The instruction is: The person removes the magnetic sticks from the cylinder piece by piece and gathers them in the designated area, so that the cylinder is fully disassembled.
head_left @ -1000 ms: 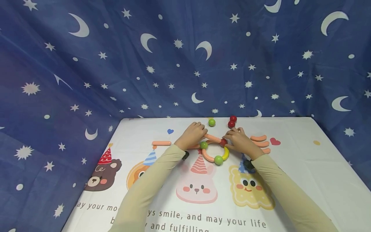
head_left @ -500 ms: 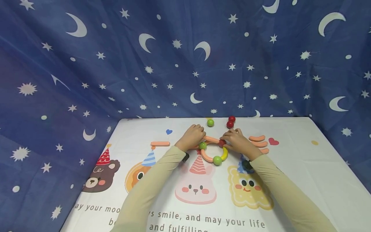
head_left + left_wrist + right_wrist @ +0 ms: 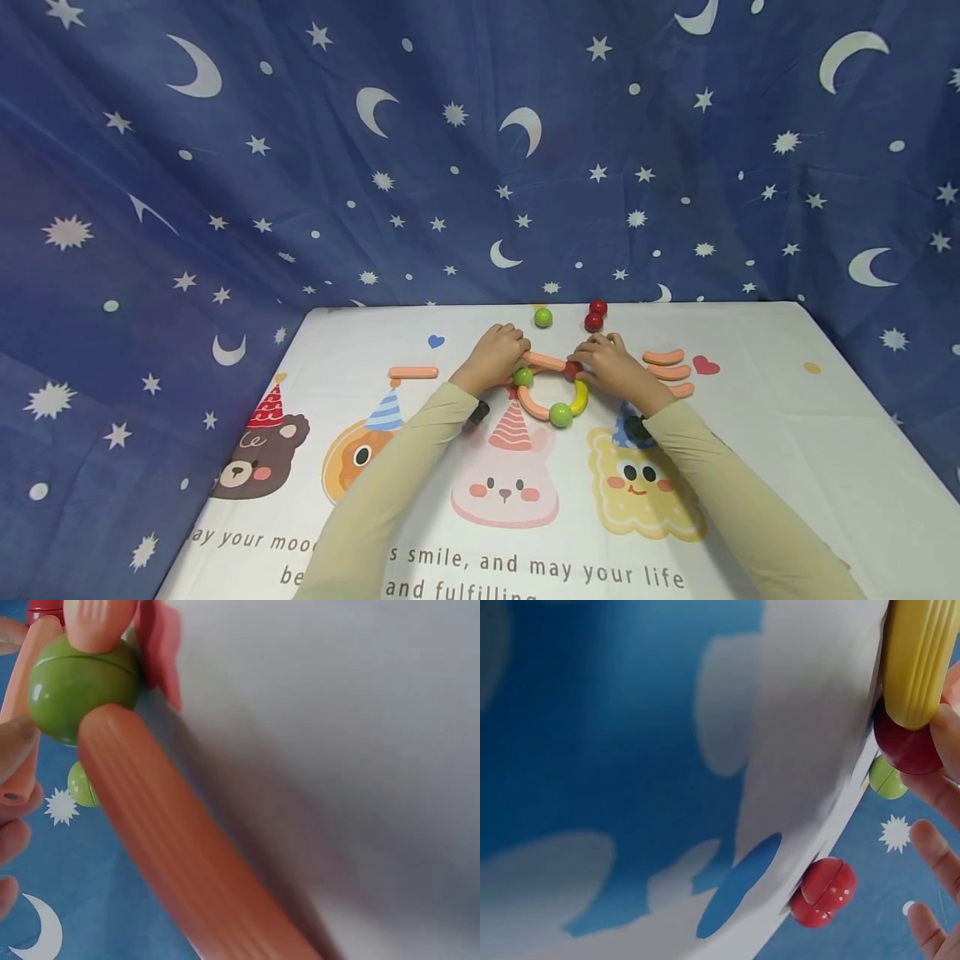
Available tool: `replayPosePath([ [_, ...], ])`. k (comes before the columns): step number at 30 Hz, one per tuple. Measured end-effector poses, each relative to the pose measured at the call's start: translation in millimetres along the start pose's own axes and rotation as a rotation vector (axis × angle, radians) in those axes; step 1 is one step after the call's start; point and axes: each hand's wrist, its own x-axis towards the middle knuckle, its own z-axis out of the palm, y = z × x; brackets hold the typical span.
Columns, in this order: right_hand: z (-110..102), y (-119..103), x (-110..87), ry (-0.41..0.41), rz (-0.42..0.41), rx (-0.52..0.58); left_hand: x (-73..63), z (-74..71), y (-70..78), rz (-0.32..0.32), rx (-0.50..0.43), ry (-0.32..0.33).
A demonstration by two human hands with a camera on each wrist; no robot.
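The right hand [image 3: 615,368] pinches the red ball [image 3: 573,370] and the left hand [image 3: 493,358] an orange stick [image 3: 545,362] left of it, so uneven pushing might detach the yellow curve [image 3: 581,399] on the red ball's near side.

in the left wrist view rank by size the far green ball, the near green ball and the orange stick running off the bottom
1. orange stick
2. near green ball
3. far green ball, partly hidden

Distances differ, so which ball is truly bigger is unsure.
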Motion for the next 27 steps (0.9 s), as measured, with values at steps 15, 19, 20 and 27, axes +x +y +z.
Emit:
replayPosePath([
  [15,-0.4,-1.2,3.0,-0.05,0.047,-0.002,-8.7,6.1,0.8,0.037,-0.02,0.079],
  [19,0.3,-0.5,3.7,-0.042,0.041,-0.006,-10.2,7.3,0.3,0.039,-0.053,0.081],
  [20,0.4,-0.5,3.8,-0.04,0.039,-0.008,-10.6,7.2,0.3,0.04,-0.064,0.081],
  [27,1.7,-1.1,3.7,-0.03,0.049,0.002,-11.7,6.5,1.0,0.062,-0.081,0.086],
])
